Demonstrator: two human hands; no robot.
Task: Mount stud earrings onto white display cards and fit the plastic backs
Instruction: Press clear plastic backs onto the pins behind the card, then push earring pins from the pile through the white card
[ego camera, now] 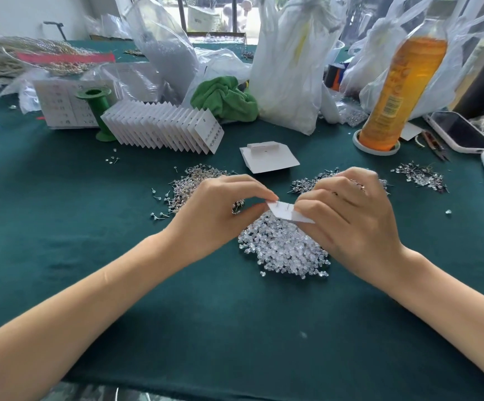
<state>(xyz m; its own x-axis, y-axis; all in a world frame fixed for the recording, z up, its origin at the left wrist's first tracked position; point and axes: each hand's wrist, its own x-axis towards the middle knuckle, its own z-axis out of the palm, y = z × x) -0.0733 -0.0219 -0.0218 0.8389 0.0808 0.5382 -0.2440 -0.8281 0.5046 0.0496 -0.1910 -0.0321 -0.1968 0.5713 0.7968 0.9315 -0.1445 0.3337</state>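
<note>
Card (285, 213) between left hand (220, 209), right hand (350, 218)

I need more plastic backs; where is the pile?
The pile of plastic backs lies centre on the green cloth, under the card both hands hold.

Both hands are working one small white card (285, 212) above the pile of clear plastic backs (285, 250): the left hand (220, 212) is pinching its left corner, the right hand (350, 218) gripping its right side. Stud earrings (194, 180) are lying heaped on the green cloth (206, 314) behind.
</note>
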